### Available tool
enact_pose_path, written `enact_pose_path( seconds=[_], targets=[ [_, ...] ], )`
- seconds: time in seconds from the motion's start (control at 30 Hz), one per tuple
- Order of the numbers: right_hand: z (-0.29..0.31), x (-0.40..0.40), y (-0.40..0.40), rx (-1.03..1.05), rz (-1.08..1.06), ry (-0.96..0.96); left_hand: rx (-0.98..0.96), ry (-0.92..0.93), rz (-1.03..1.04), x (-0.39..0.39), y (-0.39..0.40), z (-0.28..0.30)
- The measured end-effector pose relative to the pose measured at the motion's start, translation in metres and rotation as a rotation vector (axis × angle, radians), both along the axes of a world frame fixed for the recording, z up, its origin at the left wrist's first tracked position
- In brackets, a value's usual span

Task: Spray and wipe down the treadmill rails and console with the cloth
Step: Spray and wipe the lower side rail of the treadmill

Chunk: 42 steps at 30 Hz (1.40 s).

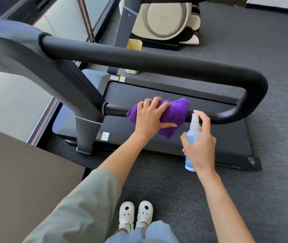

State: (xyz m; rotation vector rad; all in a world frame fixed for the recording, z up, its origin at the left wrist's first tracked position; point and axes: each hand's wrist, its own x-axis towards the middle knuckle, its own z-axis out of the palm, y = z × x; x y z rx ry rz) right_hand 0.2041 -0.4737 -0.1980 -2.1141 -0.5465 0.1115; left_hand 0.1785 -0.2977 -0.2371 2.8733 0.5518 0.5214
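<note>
A black treadmill rail (pixel 227 116) loops from the upright post round to the right and back. A purple cloth (pixel 174 111) is draped over the lower bar of the rail, and my left hand (pixel 150 116) grips it there with the fingers over the top and the thumb underneath. Just right of the cloth, my right hand (pixel 201 146) holds a small pale blue spray bottle (pixel 192 135) upright, with the index finger on the white nozzle, which points at the bar. The console is at the upper left edge, mostly out of view.
The treadmill deck (pixel 174 95) lies below the rail on grey carpet (pixel 244 190). A grey upright post (pixel 85 123) stands at the left. A dark tabletop (pixel 17 172) fills the lower left. A cream exercise machine (pixel 167 20) stands behind. My white shoes (pixel 136 214) are below.
</note>
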Motion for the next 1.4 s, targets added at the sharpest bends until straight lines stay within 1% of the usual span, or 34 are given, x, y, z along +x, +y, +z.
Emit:
enact_pose_path(
  seconds=[0.1,0.23,0.37,0.43,0.5,0.53,0.63,0.7,0.77,0.83,0.93,1.03,1.07,1.13,1.17,1.33,1.4],
  targets=[
    [-0.003,-0.012,-0.006,-0.002,-0.024,0.005,-0.124,-0.075,0.182,-0.022,0.015,-0.004],
    [-0.011,-0.025,-0.013,0.003,-0.01,0.006,-0.32,-0.216,0.467,-0.036,0.002,-0.011],
    [-0.012,-0.024,-0.016,0.01,0.029,0.024,-0.507,-0.43,0.677,-0.028,-0.028,-0.009],
    [-0.009,-0.018,-0.017,0.02,0.074,0.035,-0.66,-0.621,0.779,-0.022,-0.037,-0.01],
    [-0.006,-0.006,-0.019,0.013,0.132,0.035,-0.859,-0.873,0.866,-0.016,-0.04,-0.009],
    [-0.005,0.001,-0.019,0.004,0.162,0.031,-0.964,-0.969,0.91,-0.013,-0.04,-0.008],
    [-0.001,0.016,-0.021,-0.015,0.261,0.021,-1.285,-1.116,0.998,-0.006,-0.036,-0.006],
    [-0.001,0.027,-0.022,-0.029,0.321,0.013,-1.427,-1.186,0.995,0.0,-0.032,-0.009],
    [-0.001,0.036,-0.023,-0.043,0.368,0.014,-1.473,-1.213,0.985,0.002,-0.027,-0.012],
    [-0.001,0.04,-0.022,-0.051,0.402,0.005,-1.475,-1.247,1.002,0.003,-0.014,-0.013],
    [-0.006,0.042,-0.016,-0.052,0.43,-0.004,-1.502,-1.319,1.069,0.001,0.01,-0.012],
    [-0.011,0.041,-0.007,-0.049,0.431,-0.021,-1.53,-1.347,1.145,0.003,0.024,-0.013],
    [-0.012,0.04,-0.003,-0.043,0.434,-0.016,-1.54,-1.381,1.153,0.004,0.026,-0.014],
    [-0.012,0.039,0.003,-0.034,0.442,-0.019,-1.613,-1.503,1.121,0.006,0.028,-0.011],
    [-0.012,0.04,0.005,-0.028,0.445,-0.024,-1.65,-1.535,1.116,0.006,0.028,-0.01],
    [-0.011,0.047,0.006,0.011,0.437,-0.049,-1.739,-1.502,1.171,0.012,0.024,-0.007],
    [-0.012,0.05,0.001,0.011,0.42,-0.042,-1.743,-1.416,1.203,0.014,0.017,-0.006]
  ],
)
